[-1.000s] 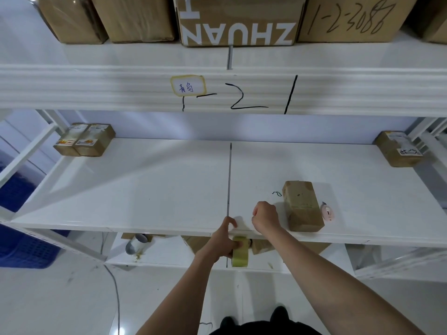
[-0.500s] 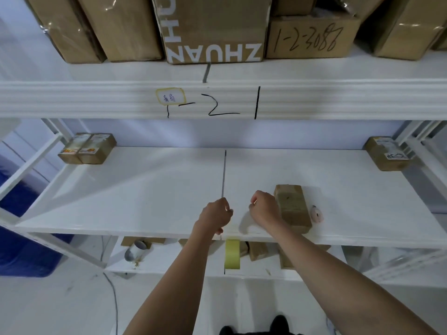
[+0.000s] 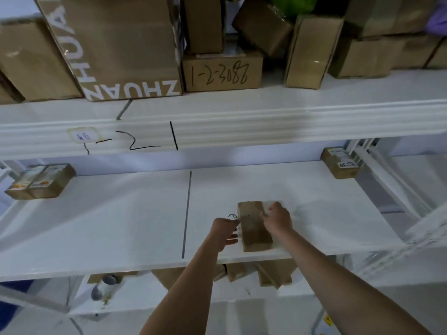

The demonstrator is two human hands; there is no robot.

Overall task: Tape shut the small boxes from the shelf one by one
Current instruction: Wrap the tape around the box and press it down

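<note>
Two hands meet at a small box (image 3: 254,228) lying near the front edge of the white shelf (image 3: 121,221), right of its centre seam. Left hand (image 3: 223,232) sits beside the box's left side, fingers curled; its grasp cannot be told. Right hand (image 3: 277,218) rests curled on the box's far right top.

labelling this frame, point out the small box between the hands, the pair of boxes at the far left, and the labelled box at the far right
small box (image 3: 254,228), head view, top face
pair of boxes (image 3: 40,181), head view, labelled tops
labelled box (image 3: 341,163), head view, top near its label
</note>
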